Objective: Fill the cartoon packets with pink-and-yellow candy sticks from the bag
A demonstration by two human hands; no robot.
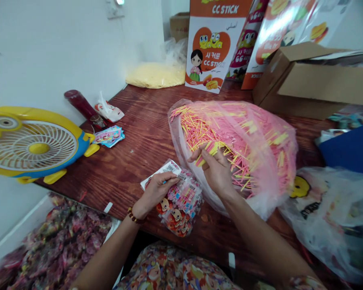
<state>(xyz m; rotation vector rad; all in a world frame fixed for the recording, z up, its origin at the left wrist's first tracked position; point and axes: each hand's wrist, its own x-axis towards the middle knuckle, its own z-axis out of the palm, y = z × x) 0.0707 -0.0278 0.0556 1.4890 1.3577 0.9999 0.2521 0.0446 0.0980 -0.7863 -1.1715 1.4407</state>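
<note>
Wooden surface (133,141); big clear bag (275,133) of pink/yellow sticks lies open mid-surface. Left hand (157,189) grips printed packet (181,201) at near edge, where it could slide off. Right hand (216,171) pinches stick bunch (208,151); a loose pinch may scatter them.

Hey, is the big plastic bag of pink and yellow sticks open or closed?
Open. The plastic bag gapes toward the person, and the right hand reaches into it, pinching yellow sticks.
</note>
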